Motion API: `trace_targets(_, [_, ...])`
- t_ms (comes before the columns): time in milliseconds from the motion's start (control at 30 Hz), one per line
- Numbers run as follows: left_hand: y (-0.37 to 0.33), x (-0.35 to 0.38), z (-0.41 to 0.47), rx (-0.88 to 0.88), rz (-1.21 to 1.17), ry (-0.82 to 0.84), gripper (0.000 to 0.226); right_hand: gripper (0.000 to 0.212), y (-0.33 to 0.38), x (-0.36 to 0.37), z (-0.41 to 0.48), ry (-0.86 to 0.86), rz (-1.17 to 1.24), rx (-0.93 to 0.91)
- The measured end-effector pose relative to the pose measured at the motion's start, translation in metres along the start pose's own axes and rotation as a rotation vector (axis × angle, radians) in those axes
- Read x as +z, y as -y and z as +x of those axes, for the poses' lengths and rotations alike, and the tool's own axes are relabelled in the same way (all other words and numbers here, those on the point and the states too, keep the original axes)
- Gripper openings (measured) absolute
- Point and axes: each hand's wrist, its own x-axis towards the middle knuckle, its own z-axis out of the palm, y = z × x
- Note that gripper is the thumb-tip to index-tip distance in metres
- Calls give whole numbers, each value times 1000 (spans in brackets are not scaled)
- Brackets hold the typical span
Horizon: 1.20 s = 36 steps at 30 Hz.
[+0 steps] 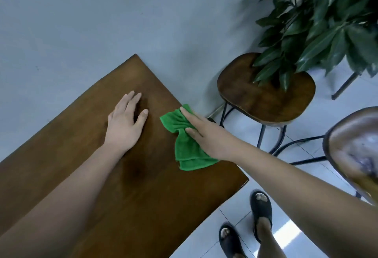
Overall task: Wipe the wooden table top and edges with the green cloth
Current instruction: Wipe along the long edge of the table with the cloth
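Bare forearms [81, 186] over smooth wooden table [143, 206], crumpled green cloth [184, 149]

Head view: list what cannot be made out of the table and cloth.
Head view:
Wooden table: left and near ends cut off by the frame; forearms cover part of the top.
Green cloth: part hidden under the right hand.
Right hand's outer fingers: hidden behind the index finger.

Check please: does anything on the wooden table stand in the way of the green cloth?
Only the left hand, resting flat on the table top beside the green cloth, which the right hand presses at the edge.
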Motion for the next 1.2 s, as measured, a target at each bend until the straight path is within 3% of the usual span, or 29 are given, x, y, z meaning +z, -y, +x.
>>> trace_targets(300, [-40,14,-85,204,-4,125,75,63,-18,22,-139,-99,90,78])
trace_targets(600, [-32,30,-97,315,43,44,70,63,-5,11,-73,-82,-88,186])
trace_targets(900, [-28,38,-94,330,58,0,69,60,6,3,-35,-95,-52,197])
trace_targets(1100, [-30,38,-95,342,61,-26,69,58,-7,18,-87,-199,-68,196])
trace_targets(1200, [-33,39,-96,351,72,-32,69,52,-16,39,-122,-375,-23,188])
